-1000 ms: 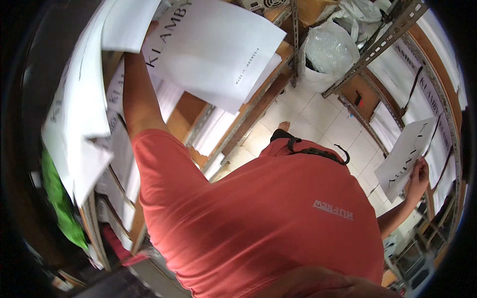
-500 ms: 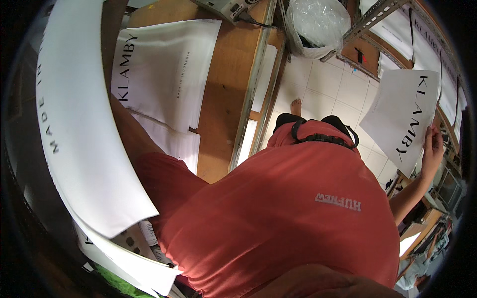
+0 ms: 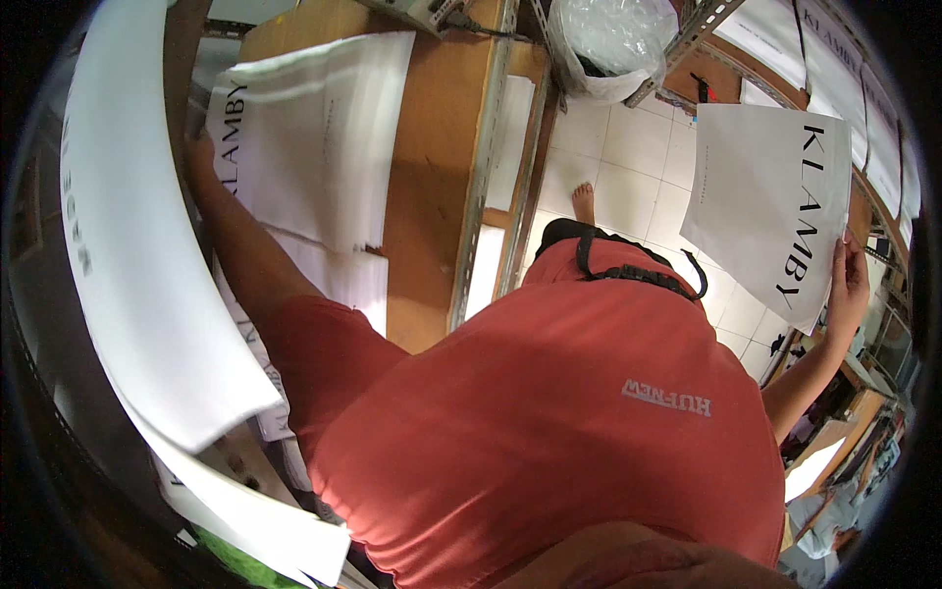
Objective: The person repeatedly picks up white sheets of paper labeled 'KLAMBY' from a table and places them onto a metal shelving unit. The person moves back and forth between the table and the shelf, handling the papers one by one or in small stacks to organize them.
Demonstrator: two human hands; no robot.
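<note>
Our left hand [image 3: 201, 157] lies half hidden at the edge of the stack of white sheets [image 3: 314, 137] on the wooden table [image 3: 432, 167], its fingers out of our sight. Our right hand [image 3: 847, 285] grips the edge of a white sheet [image 3: 760, 196]; its fingertips vanish behind the paper. Our red shirt [image 3: 549, 422] covers the floor below us. The curved white sheets [image 3: 137, 265] at left run out of frame.

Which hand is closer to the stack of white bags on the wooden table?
Left. The left hand touches the stack; the right hand holds a separate bag far right.
</note>
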